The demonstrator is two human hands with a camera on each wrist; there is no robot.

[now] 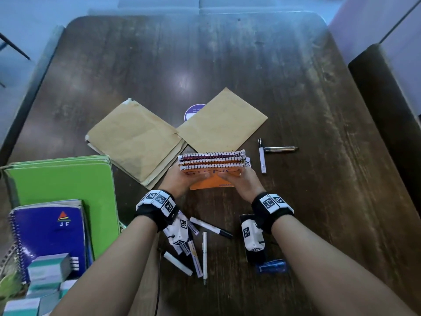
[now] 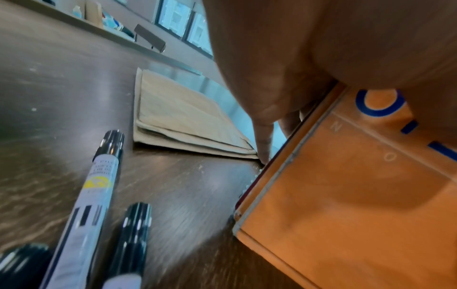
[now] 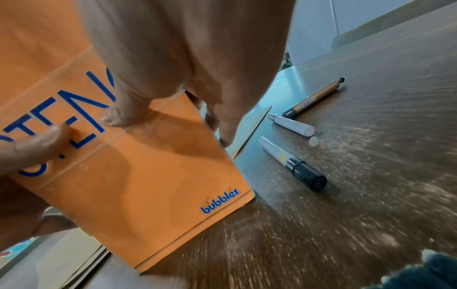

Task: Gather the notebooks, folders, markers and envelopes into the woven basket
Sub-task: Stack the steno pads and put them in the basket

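Nearest, loose markers scattered on the dark surface, just short of the notebook stack. Farther, stack of spiral notebooks, orange cover on top, gripped from both sides: left hand and right hand curled round its edges, thumbs pressed on the cover. Left of the stack, green folders in the basket. Beyond the stack, brown envelopes lying flat.

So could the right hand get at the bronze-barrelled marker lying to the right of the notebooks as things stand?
Probably not yet: the right hand and left hand both grip the stack of spiral notebooks. The bronze-barrelled marker itself lies uncovered on bare dark wooden table.
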